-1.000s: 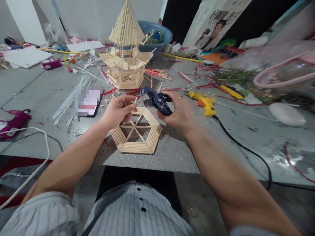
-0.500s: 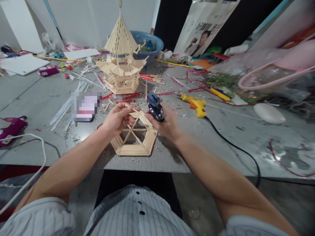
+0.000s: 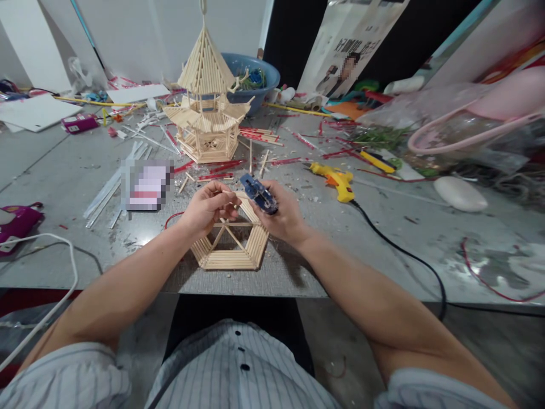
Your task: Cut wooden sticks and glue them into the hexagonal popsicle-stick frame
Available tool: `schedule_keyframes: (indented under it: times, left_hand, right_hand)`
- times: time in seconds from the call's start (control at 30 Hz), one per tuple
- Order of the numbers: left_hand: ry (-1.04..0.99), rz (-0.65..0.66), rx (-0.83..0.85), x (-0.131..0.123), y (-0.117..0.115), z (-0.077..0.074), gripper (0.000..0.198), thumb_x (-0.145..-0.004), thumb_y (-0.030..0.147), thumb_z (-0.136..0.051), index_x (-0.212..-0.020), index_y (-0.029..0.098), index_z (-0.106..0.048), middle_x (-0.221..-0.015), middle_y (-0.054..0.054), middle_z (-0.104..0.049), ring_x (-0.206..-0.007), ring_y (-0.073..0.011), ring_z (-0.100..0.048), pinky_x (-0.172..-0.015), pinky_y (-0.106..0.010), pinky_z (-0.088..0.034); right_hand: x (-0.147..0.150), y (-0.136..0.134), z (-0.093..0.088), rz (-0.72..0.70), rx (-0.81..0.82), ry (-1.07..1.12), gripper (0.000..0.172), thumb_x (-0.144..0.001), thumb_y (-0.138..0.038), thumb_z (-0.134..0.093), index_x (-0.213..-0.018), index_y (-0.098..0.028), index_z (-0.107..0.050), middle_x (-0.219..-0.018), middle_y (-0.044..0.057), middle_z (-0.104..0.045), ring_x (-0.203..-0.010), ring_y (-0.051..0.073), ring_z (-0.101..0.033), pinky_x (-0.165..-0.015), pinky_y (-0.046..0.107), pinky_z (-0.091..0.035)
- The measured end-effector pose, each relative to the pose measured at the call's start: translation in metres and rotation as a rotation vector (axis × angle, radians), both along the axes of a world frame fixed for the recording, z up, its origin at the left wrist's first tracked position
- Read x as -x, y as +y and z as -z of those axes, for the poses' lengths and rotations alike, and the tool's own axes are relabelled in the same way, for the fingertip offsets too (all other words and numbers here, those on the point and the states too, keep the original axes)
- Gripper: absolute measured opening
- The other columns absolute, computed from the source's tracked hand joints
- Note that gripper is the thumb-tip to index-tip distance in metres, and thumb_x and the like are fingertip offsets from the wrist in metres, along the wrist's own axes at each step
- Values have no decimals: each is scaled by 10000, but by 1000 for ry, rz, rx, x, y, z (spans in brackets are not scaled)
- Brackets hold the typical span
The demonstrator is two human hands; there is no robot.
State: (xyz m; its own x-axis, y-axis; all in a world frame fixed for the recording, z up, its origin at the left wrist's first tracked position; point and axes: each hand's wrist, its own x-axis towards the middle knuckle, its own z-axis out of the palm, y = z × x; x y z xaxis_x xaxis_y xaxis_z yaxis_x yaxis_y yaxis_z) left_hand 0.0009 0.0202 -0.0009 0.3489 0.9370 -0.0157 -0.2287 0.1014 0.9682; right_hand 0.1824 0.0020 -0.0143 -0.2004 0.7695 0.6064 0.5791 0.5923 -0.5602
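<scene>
While the grey table (image 3: 417, 227) is spanned by both forearms, its near edge is met just below the work, and sideways room is given by the stretch of top before the black cord (image 3: 377, 233). On the tilted poster (image 3: 361, 40), large dark characters are printed, too soft to be read surely. Beyond the hands, forward room is bounded by an upright stick pagoda (image 3: 208, 116). And the hexagonal stick frame (image 3: 232, 260): laid flat, its far left part covered by the left hand (image 3: 213, 207), whose fingers are curled inward; whether anything is pinched there cannot be told. To the right, well apart, a yellow glue gun (image 3: 340, 180) is seen lying. Over the frame's far right side, a blue tool (image 3: 261, 196) is gripped by the right hand (image 3: 283, 216), just beside the left fingertips.
</scene>
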Motion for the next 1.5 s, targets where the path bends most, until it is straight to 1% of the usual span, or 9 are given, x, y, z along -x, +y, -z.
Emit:
schedule_keyframes:
  times: [0.1, 0.2, 0.33, 0.53, 0.67, 1.03, 1.13, 1.3, 1.5]
  left_hand:
    - [348, -60, -375, 8, 3, -1, 133, -687, 246, -679, -683, 163, -575, -622, 27, -596, -542, -69, -513, -561, -216, -441]
    - [730, -86, -775, 13, 4, 1, 76, -718, 254, -666, -673, 196, -649, -631, 7, -617, -659, -121, -541, -635, -244, -424]
    - [874, -81, -1023, 15, 5, 7, 143, -792, 312, -615, -716, 218, -691, -664, -26, -648, -708, -159, -576, -620, -249, -405]
    - [767, -261, -817, 15, 3, 2, 218, -842, 334, -559, -849, 200, -731, -698, -37, -680, -677, -142, -578, -649, -256, -433]
    - [712, -324, -787, 14, 0, -5, 208, -840, 315, -562, -844, 206, -738, -703, -34, -701, -701, -143, -565, -699, -275, -440]
    - [663, -289, -978, 17, 6, -1, 227, -836, 309, -542, -821, 203, -742, -696, -42, -692, -649, -142, -556, -705, -314, -432]
    - [670, -290, -1010, 17, 7, 0, 229, -840, 305, -534, -772, 199, -725, -617, -30, -636, -607, -139, -519, -675, -313, -416]
    - [718, -300, -984, 18, 7, 2, 282, -841, 331, -514, -626, 201, -641, -580, -23, -565, -626, -143, -500, -664, -308, -407]
    - [757, -269, -965, 17, 5, -1, 297, -850, 348, -474, -641, 204, -629, -616, -35, -586, -664, -151, -508, -685, -314, -410]
  right_hand:
    - [-3, 1, -2, -47, 37, -1, 245, -738, -234, -514, -982, -248, -528, -866, 13, -680, -727, 170, -625, -681, 316, -487]
    - [-6, 2, -2, -144, 28, -27, 256, -736, -229, -510, -991, -236, -528, -914, 28, -685, -787, 178, -639, -699, 317, -484]
    - [-6, 3, -1, -205, 6, -64, 308, -728, -218, -509, -1035, -236, -506, -986, 47, -681, -883, 197, -645, -757, 338, -489]
    - [-19, 16, 4, 46, 15, -133, 472, -684, -228, -537, -1152, -211, -482, -1110, 117, -645, -989, 275, -625, -851, 455, -497]
    - [-28, 27, 10, 159, 10, -188, 501, -635, -169, -542, -1131, -221, -499, -1099, 123, -638, -1004, 303, -622, -883, 503, -490]
    - [-22, 23, 7, 107, -61, -278, 531, -629, -152, -539, -1156, -194, -495, -1099, 144, -630, -1058, 311, -588, -891, 495, -478]
    - [-22, 23, 7, 103, -56, -296, 525, -636, -164, -545, -1158, -192, -496, -1099, 152, -633, -1056, 321, -587, -876, 506, -475]
    - [-23, 21, 7, 93, -48, -325, 536, -645, -172, -555, -1176, -207, -485, -1120, 145, -637, -1066, 326, -587, -868, 509, -473]
    - [-24, 20, 5, 108, -20, -353, 472, -673, -206, -566, -1141, -207, -510, -1040, 136, -663, -983, 321, -623, -791, 478, -503]
